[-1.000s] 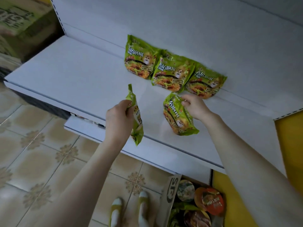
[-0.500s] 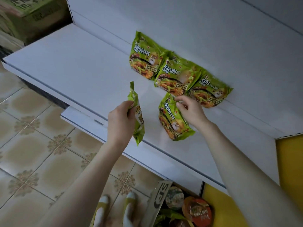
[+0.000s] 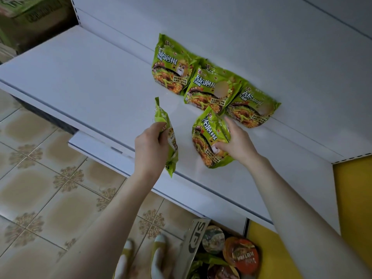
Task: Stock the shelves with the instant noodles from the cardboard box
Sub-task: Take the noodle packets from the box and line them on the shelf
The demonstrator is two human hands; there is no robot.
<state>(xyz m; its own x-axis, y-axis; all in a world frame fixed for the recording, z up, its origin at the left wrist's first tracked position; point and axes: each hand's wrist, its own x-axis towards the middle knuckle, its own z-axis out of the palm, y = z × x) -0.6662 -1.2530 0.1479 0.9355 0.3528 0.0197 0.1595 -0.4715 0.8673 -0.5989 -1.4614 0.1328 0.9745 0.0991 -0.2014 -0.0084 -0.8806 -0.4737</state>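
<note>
Seemingly light and crinkly, one green plastic noodle packet (image 3: 166, 125) stood edge-on over the white metal shelf (image 3: 90, 81), clamped mid-body in the left hand (image 3: 150, 146). The right hand (image 3: 239, 143) pinched a second green packet (image 3: 207, 137) resting on that shelf. Brittle contents probably favoured gentle side grips.
</note>
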